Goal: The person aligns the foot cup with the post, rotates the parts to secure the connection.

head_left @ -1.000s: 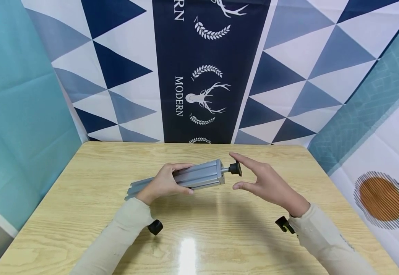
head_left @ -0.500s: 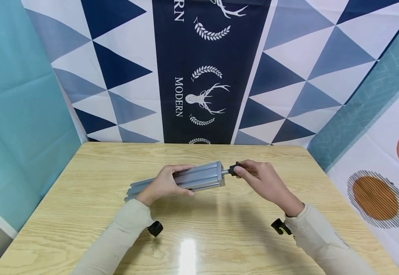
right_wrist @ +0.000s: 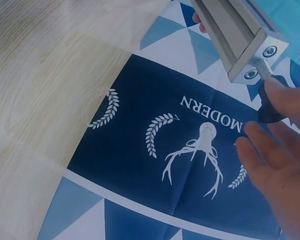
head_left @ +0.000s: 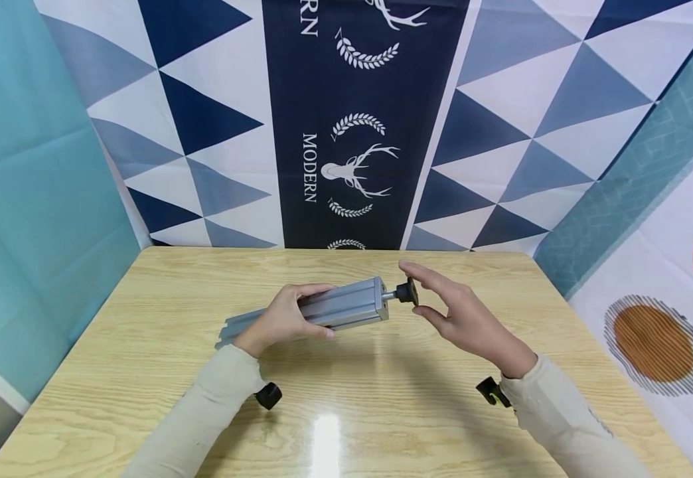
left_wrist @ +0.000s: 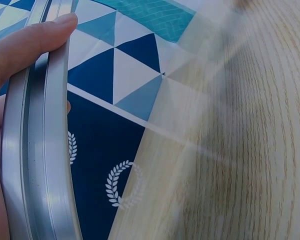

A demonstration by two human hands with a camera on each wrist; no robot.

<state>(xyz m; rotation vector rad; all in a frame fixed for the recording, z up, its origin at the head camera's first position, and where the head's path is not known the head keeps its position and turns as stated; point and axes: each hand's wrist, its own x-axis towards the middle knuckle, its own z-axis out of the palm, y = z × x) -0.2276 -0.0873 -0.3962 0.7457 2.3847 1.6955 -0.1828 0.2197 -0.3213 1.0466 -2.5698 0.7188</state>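
Note:
My left hand (head_left: 283, 317) grips a grey aluminium profile (head_left: 349, 304) round its middle, thumb on the near side. The profile lies above the table, tilted with its right end higher. From an end plate (right_wrist: 260, 55) with two bolts, a threaded stud carries a black levelling foot (head_left: 407, 291). Around that foot my right hand (head_left: 466, 318) stands with thumb and fingers spread apart. Its thumb (right_wrist: 285, 95) seems to touch the foot in the right wrist view, while the other fingers are off it. The left wrist view shows a long groove in the profile (left_wrist: 40, 135).
A wooden table (head_left: 161, 292) lies beneath both hands. Behind it hangs a cloth with triangles and deer heads (head_left: 346, 133). Teal cloth (head_left: 42, 166) borders the left side. Black wrist-worn devices (head_left: 269, 396) sit under the sleeves.
Half a second ago my right fingers pinched the black levelling foot; now they have spread away from it. The foot looks turned. My left hand and the profile have hardly moved.

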